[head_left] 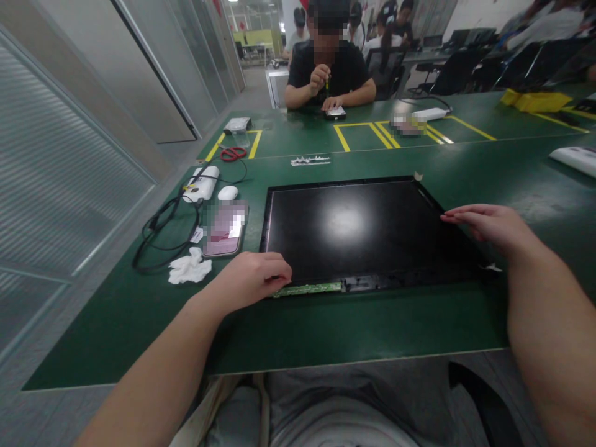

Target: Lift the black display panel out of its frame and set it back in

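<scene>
Both hands are set at the black display panel (344,230), one on either side of it. By the left hand (254,276), loosely curled with its fingertips drawn in, the panel's near left corner is touched; whether that corner is gripped cannot be told. At the right edge, the fingers of the right hand (493,226) are brought close to the thumb, the tips placed at the frame — whether it is pinched cannot be made out.

The panel is laid flat between the hands, near the front edge of the green table (354,332), its dark face turned up. Along its near side a narrow green circuit board (310,289) is exposed, just beside the left fingertips. A pale tab (418,177) is seen at its far right corner.

Toward the table's left edge are gathered a phone (224,239), a crumpled tissue (190,267), a black cable (149,248) and a pair of red-handled scissors (233,153). White strips (310,161) are laid beyond the panel — well apart from both hands.
</scene>
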The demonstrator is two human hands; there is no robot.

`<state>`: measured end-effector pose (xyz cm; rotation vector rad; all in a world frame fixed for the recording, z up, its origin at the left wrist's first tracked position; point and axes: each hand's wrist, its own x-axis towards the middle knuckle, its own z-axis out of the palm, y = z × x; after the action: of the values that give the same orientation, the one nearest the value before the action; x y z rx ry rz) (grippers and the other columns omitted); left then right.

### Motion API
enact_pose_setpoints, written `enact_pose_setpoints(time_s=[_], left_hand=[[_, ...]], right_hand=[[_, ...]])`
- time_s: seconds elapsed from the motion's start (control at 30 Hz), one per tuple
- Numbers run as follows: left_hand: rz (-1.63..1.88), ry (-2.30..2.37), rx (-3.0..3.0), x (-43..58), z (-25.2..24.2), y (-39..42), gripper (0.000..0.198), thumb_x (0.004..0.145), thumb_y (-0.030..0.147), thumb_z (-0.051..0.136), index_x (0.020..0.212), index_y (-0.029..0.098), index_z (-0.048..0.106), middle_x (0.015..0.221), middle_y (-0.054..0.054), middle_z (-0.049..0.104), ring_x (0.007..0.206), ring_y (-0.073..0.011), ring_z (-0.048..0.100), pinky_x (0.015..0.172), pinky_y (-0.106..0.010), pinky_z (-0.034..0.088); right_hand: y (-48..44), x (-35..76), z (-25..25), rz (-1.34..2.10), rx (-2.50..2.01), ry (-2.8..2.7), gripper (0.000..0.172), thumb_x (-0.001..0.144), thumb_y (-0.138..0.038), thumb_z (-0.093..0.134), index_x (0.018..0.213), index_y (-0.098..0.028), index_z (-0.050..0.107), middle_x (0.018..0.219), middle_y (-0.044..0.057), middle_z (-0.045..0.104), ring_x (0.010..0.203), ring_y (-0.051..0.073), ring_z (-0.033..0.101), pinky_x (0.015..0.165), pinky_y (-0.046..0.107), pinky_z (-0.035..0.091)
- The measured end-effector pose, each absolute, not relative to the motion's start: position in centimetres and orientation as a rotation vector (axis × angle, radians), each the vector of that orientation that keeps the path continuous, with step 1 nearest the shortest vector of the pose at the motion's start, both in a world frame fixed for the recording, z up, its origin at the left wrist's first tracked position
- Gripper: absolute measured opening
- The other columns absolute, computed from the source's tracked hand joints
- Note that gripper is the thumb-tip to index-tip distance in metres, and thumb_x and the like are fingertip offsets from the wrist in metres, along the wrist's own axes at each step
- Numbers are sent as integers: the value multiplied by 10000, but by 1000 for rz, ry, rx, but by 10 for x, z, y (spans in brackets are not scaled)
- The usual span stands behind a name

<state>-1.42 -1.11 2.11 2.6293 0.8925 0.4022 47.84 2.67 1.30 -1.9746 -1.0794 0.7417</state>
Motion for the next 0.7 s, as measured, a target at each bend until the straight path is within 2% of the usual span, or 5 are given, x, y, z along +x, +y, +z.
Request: enact_pose_setpoints(time_s=[0.23, 0.43, 0.7], left_hand=[[418, 910, 2605, -15, 18, -8, 95, 967, 203, 649, 926, 187, 734, 929, -45, 779, 739, -145, 725, 663, -222, 529], [453, 924, 2597, -17, 16, -7, 100, 960, 232, 674, 1009, 196, 753, 991, -64, 781, 826, -176, 747, 731, -255, 567], [439, 908, 2580, -14, 15, -8, 91, 966, 201, 655, 931, 190, 739, 941, -49, 771, 745, -147, 721, 663, -228, 536]], right_hand=[[27, 480, 13, 739, -1987, -1098, 196, 774, -285, 715, 911, -174, 799, 1094, 130, 816, 462, 63, 387, 420, 242, 327], [26, 479, 12, 720, -1986, -1109, 188, 788, -274, 697, 908, -172, 798, 1084, 126, 818, 451, 63, 378, 409, 246, 323], [28, 483, 10, 721, -1992, -1133, 210, 795, -283, 699, 938, -169, 802, 1119, 135, 812, 464, 62, 395, 421, 245, 328]])
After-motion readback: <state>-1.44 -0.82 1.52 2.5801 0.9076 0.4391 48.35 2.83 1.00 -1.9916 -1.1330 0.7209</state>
